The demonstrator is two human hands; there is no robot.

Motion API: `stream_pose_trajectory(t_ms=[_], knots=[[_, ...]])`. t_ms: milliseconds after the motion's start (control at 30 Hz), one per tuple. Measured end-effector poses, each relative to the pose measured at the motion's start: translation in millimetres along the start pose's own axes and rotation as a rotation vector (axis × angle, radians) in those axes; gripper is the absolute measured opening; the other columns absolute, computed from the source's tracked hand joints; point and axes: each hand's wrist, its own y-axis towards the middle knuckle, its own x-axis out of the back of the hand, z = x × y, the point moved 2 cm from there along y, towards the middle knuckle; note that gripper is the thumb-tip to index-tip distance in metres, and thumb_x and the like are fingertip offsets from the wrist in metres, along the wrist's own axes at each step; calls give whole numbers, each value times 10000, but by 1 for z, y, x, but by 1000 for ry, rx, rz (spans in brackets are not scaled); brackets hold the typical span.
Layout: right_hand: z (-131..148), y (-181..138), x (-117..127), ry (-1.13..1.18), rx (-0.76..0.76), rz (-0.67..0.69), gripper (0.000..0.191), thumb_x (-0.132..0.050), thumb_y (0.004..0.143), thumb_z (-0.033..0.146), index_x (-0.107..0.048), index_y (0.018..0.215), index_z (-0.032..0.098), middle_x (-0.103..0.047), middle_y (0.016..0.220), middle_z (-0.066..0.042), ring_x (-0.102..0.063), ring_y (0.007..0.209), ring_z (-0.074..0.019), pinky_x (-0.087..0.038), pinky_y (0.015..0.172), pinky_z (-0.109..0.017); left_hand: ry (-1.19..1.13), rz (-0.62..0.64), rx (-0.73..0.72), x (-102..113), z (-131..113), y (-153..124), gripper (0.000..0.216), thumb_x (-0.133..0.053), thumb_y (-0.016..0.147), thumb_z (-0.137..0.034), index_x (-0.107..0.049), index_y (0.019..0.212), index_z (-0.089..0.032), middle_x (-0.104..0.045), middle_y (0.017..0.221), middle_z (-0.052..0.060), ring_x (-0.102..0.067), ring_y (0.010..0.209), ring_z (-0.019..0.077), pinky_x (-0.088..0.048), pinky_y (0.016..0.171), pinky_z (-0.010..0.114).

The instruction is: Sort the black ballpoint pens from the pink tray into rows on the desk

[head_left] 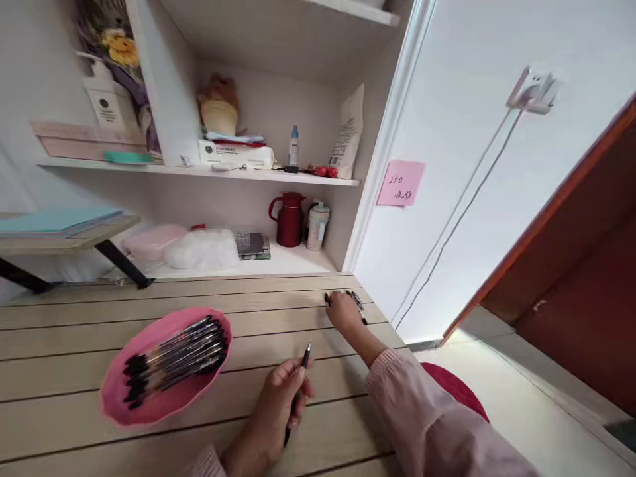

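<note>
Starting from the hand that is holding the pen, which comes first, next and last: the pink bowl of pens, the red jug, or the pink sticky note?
From the left hand, in the head view:
1. Pink bowl of pens, on the table to that hand's left.
2. Red jug, back on the lower shelf.
3. Pink sticky note, up on the white wall at right.

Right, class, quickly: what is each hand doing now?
Left hand: closed, holding a pen.
Right hand: on pens at the table's far edge; grip unclear.
</note>
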Motion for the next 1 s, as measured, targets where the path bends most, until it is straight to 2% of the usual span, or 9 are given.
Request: stream_pose_trajectory(t_ms=[200,300,433,633,800,1000], knots=[[11,7,-11,-9,19,12,241,-451,772,89,-560,987,79,-617,997,-180,-588,923,-217,-402,733,-261,-27,-8,12,0,2,3,392,-545,708,-424,-532,994,-157,-525,616,-37,-315,340,19,-160,314,156],[11,9,-12,5,22,8,227,-471,772,117,-571,974,95,-623,988,-170,-590,914,-213,-397,727,-262,-33,2,8,1,3,4,390,-546,708,-415,-535,997,-154,-529,599,-36,-317,332,20,-159,312,153],[-3,11,-3,26,-6,-19,207,-444,800,169,-595,938,137,-639,961,-133,-591,896,-204,-387,701,-257,-44,13,8,1,3,5,396,-554,704,-403,-535,1006,-147,-532,594,-33,-325,332,20,-163,313,153],[-27,0,10,32,-53,-55,286,-341,830,197,-618,900,195,-659,911,-75,-595,853,-189,-370,639,-251,-32,-4,26,0,1,4,417,-559,695,-418,-541,1011,-146,-548,588,-33,-321,315,17,-166,316,163],[-12,-8,0,20,-13,-20,239,-412,803,270,-639,844,208,-667,910,-59,-599,856,-189,-376,640,-251,-26,1,37,0,0,4,427,-571,688,-412,-538,1018,-144,-541,589,-36,-321,320,16,-154,321,165],[8,-1,-12,-23,-14,25,295,-459,788,327,-641,916,133,-644,980,-154,-595,908,-231,-392,738,-305,-11,-17,38,-2,-3,1,418,-563,697,-413,-533,1017,-147,-529,594,-42,-307,316,15,-150,316,166]])
